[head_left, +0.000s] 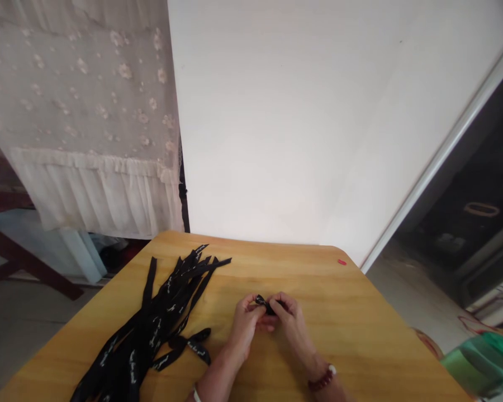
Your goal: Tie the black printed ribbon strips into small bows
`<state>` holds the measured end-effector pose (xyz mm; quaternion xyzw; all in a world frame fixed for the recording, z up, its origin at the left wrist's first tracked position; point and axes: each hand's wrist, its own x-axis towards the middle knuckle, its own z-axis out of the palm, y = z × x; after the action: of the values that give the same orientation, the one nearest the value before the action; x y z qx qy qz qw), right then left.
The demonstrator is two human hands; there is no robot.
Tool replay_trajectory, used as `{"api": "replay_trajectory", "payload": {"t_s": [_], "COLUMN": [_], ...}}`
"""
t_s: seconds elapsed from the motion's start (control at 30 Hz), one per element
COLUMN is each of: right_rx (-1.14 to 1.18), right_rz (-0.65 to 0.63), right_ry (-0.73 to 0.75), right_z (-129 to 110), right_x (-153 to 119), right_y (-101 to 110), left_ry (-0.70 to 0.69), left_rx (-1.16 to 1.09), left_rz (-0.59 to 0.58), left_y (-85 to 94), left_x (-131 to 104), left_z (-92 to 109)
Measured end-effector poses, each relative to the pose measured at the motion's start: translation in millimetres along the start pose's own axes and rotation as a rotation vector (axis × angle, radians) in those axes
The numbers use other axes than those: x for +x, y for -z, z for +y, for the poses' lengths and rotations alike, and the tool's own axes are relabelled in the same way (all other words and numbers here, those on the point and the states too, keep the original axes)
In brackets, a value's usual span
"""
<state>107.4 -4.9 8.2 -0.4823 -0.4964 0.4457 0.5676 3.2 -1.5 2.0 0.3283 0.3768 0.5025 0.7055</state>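
Observation:
Near the middle of the table, a short piece of black ribbon (pixel 265 304) with white lettering is folded or bunched between my two hands. My left hand (pixel 247 321) pinches its left part between thumb and fingers. On the other side, my right hand (pixel 289 315) grips the right part, the fingers covering much of it. To the left lies a heap of long black ribbons (pixel 151 329), also printed in white script. A black ribbon bow (pixel 195 347) rests beside the heap, close to my left forearm.
The wooden table (pixel 360 335) has rounded far corners and meets a white wall panel (pixel 276 139). A small red item (pixel 342 262) lies at its far right. A lace curtain (pixel 88 111) hangs at the left. Something green and translucent (pixel 482 363) stands beyond the right edge.

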Motion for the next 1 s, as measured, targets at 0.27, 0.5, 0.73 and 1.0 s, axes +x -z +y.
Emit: {"api": "replay_trajectory", "payload": {"t_s": [0.27, 0.5, 0.73, 1.0], "right_rx": [-0.025, -0.021, -0.114, -0.061], "right_rz": [0.082, 0.176, 0.013, -0.023], "right_ry": [-0.016, -0.058, 0.074, 0.071], "right_z": [8, 12, 5, 7], "right_x": [1, -1, 0, 1], "right_y": [2, 5, 1, 2], "left_ry": [0.010, -0.026, -0.026, -0.057], "left_rx": [-0.036, -0.080, -0.022, 0.016], "left_rz": [0.024, 0.075, 0.051, 0.039], "left_y": [0.5, 0.2, -2.4, -1.1], "left_x": [0, 0, -3, 0], "left_z": [0, 2, 4, 2]}}
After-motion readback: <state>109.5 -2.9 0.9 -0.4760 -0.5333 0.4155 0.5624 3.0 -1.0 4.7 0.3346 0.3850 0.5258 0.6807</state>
